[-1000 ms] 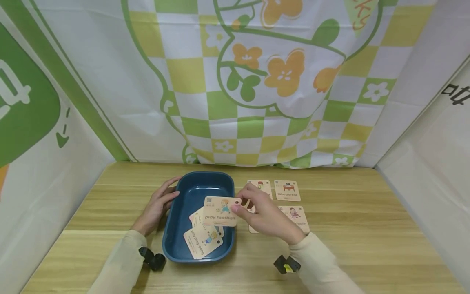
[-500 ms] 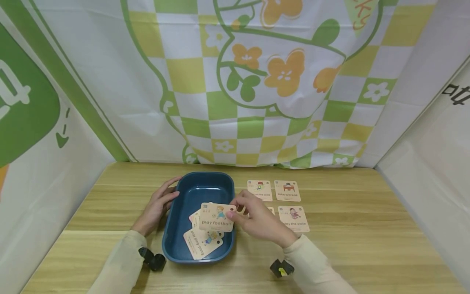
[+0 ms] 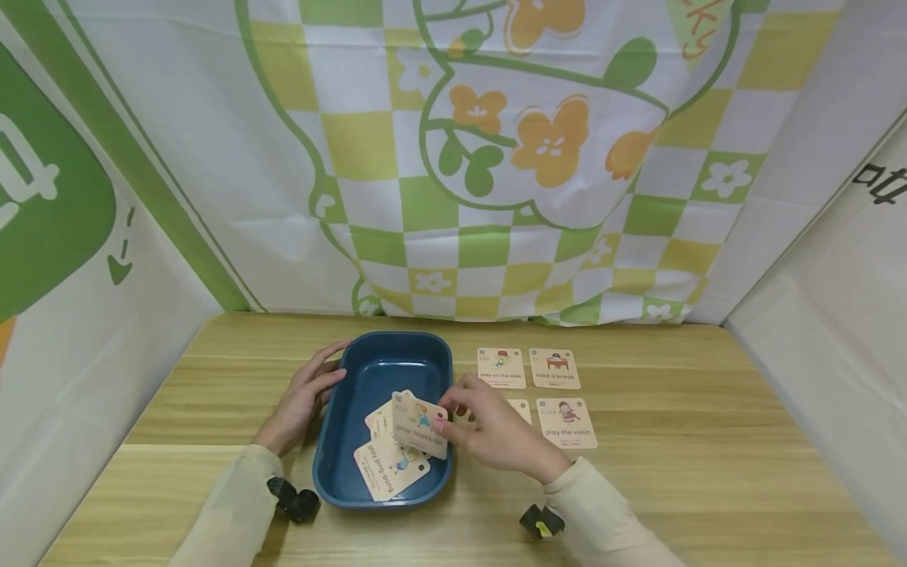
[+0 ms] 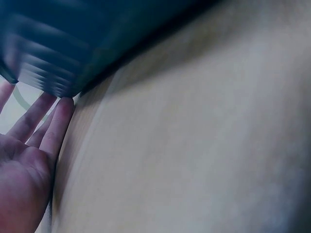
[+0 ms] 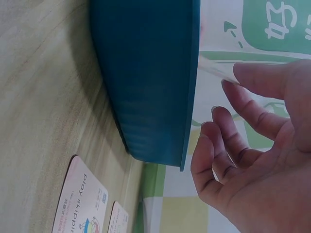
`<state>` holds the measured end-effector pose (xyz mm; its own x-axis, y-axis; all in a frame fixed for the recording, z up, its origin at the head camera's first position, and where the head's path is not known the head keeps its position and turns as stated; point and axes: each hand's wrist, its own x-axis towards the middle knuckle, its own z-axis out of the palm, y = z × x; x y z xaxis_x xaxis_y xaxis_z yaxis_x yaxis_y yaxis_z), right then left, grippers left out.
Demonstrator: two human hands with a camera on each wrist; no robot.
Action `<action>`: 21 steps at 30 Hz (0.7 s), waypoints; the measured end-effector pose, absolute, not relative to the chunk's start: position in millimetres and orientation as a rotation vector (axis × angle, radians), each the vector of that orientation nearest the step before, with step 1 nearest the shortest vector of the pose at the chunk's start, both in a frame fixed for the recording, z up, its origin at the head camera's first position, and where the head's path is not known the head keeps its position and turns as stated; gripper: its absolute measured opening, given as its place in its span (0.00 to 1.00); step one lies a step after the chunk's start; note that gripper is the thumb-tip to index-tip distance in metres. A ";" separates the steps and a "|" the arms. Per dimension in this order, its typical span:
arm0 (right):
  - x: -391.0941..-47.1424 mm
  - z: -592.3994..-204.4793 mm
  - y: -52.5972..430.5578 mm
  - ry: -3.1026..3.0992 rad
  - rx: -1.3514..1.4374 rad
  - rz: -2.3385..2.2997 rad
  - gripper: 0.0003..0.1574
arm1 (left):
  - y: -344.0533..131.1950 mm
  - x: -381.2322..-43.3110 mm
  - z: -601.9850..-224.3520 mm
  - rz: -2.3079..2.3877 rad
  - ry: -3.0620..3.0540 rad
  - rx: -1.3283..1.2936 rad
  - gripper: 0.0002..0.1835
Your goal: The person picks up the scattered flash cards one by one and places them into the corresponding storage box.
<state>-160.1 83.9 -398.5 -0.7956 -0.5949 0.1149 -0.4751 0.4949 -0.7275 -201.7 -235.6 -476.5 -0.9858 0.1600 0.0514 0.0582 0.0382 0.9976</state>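
Note:
In the head view my right hand [image 3: 496, 429] pinches the "play football" card [image 3: 414, 441] by its right edge, between thumb and index finger. The card is tilted over the blue tray [image 3: 329, 465], above other cards lying there. One of these is the "play ping-pong" card [image 3: 386, 471]; those beneath are partly covered. In the right wrist view the held card [image 5: 218, 70] shows only as a thin edge at the fingertips. My left hand [image 3: 305, 398] rests against the tray's left side. Its fingers [image 4: 60, 121] look straight and touch the tray wall in the left wrist view.
Right of the tray, cards lie in two rows on the wooden table [image 3: 673, 472]: "play on the slide" [image 3: 501, 368], "take a break" [image 3: 556, 368], "play the violin" [image 3: 568, 423] and a "play skipping" card [image 5: 80, 199], partly hidden by my right hand. A patterned cloth [image 3: 496, 260] hangs behind.
My right hand has moved left and slightly down with the football card, which now tilts lower over the tray. More of the table cards show. The left hand has stayed put.

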 end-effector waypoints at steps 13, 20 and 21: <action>-158.7 -401.3 87.8 2.617 -0.931 -1.178 0.07 | -233.9 -199.1 -473.0 2.110 2.210 0.224 0.29; -157.5 -399.8 93.8 2.623 -0.925 -1.188 0.09 | -234.6 -200.3 -474.6 2.110 2.207 0.217 0.29; -157.7 -399.9 95.2 2.623 -0.929 -1.194 0.10 | -234.6 -200.6 -474.9 2.109 2.206 0.212 0.29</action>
<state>-157.7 95.2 -399.9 -0.8059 -0.5746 0.1429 -0.4850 0.5022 -0.7159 -200.6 -234.6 -474.9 -0.9871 0.1562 0.0360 0.0431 0.0418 0.9982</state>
